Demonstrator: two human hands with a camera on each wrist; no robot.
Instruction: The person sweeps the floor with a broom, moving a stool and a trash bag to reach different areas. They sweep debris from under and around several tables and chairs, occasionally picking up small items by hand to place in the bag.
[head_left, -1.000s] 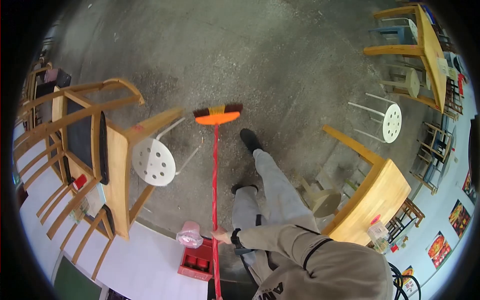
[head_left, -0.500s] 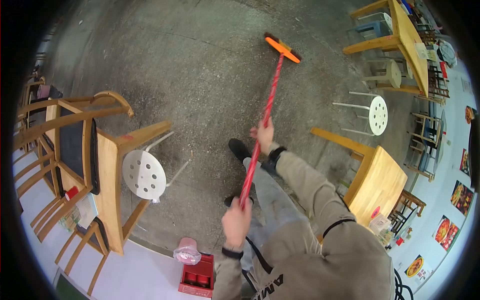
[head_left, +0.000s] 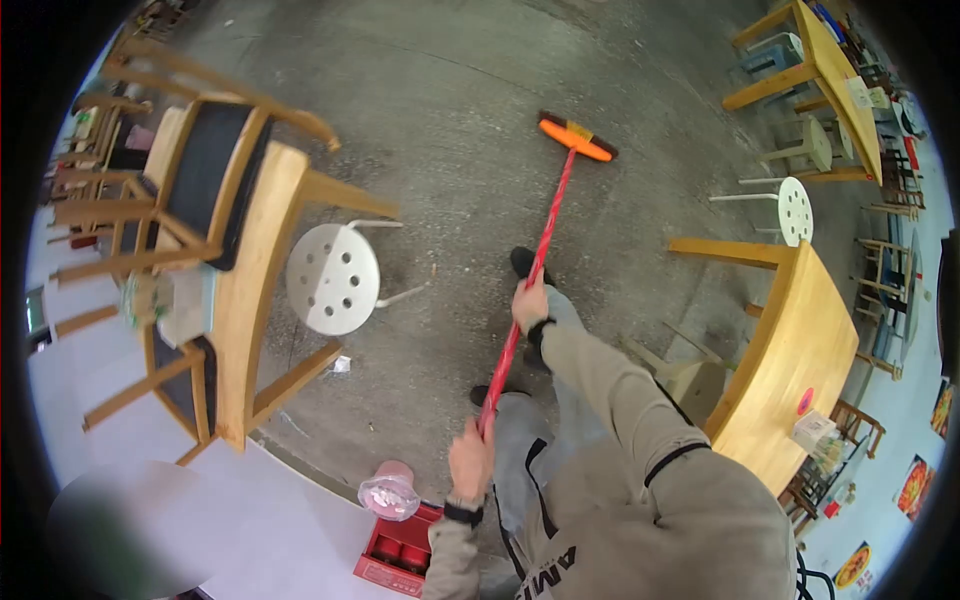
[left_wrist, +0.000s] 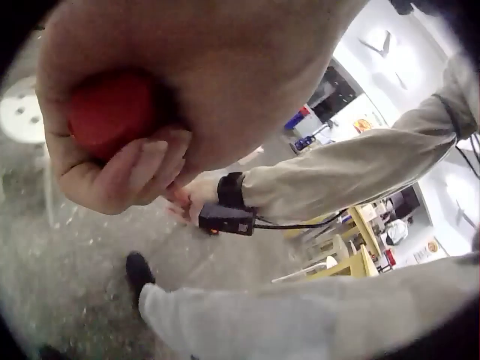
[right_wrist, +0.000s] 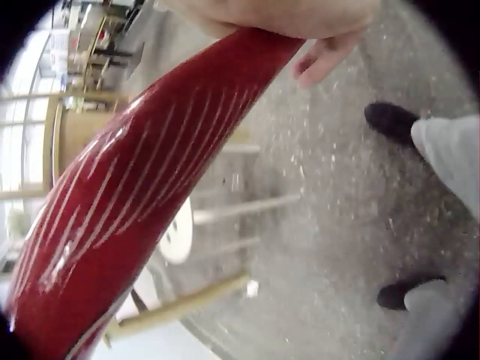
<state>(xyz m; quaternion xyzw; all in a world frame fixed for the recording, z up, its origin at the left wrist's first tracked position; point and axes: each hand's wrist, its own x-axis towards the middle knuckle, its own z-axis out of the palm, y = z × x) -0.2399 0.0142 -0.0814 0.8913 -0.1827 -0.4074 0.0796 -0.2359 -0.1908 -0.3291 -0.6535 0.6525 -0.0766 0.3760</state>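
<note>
A broom with an orange head (head_left: 577,137) and dark bristles lies against the grey floor, its red striped handle (head_left: 550,222) running back toward the body. At the handle's top end the left hand (head_left: 470,462) grips it; in the left wrist view that hand (left_wrist: 172,82) has its fingers curled round the red end cap (left_wrist: 112,112). Farther down the handle, the right hand (head_left: 530,302) holds it around the middle. The right wrist view shows the handle (right_wrist: 150,165) passing under the right hand (right_wrist: 292,19), whose fingers are partly hidden.
A white round stool (head_left: 333,279) and a wooden table (head_left: 262,290) with upturned chairs stand at left. Another table (head_left: 800,370) and a white stool (head_left: 795,211) are at right. A red crate (head_left: 395,575) and a pink bin (head_left: 390,490) sit near the wall. A small white scrap (head_left: 342,364) lies on the floor.
A second ago the broom head was nearer the left table, with one hand visible on the handle. It moved forward and right, then slightly back; both hands now hold the handle.
</note>
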